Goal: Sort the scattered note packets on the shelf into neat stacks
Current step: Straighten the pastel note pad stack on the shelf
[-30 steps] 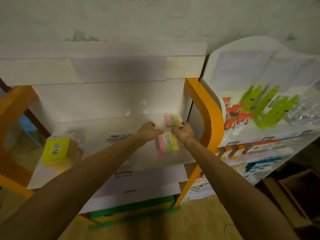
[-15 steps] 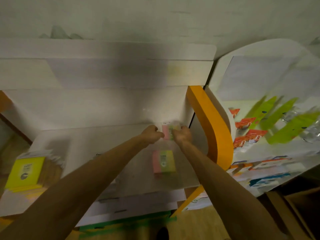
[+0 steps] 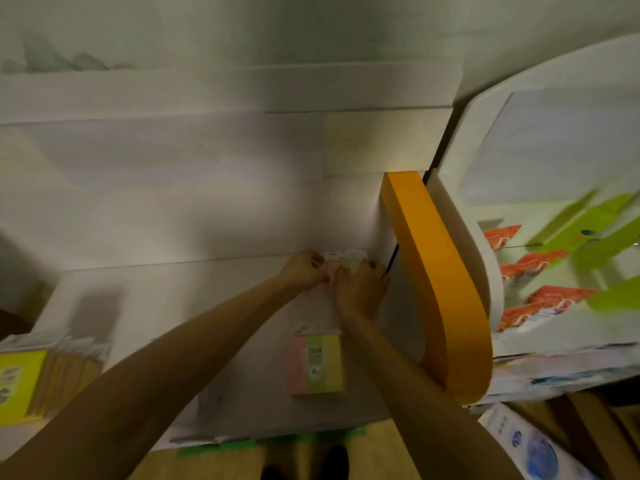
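Note packet [image 3: 341,263] gripped by curled left hand [image 3: 304,270] and right hand [image 3: 360,289].

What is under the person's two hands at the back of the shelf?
A pastel note packet, pink and yellow-green, gripped by left hand and right hand. Its lower part is covered.

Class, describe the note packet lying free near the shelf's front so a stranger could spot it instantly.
Find the orange curved side panel of the white shelf. Just left of its lower end lies a striped note packet, between the two forearms. Unlike the packet at the back corner, no hands touch it.
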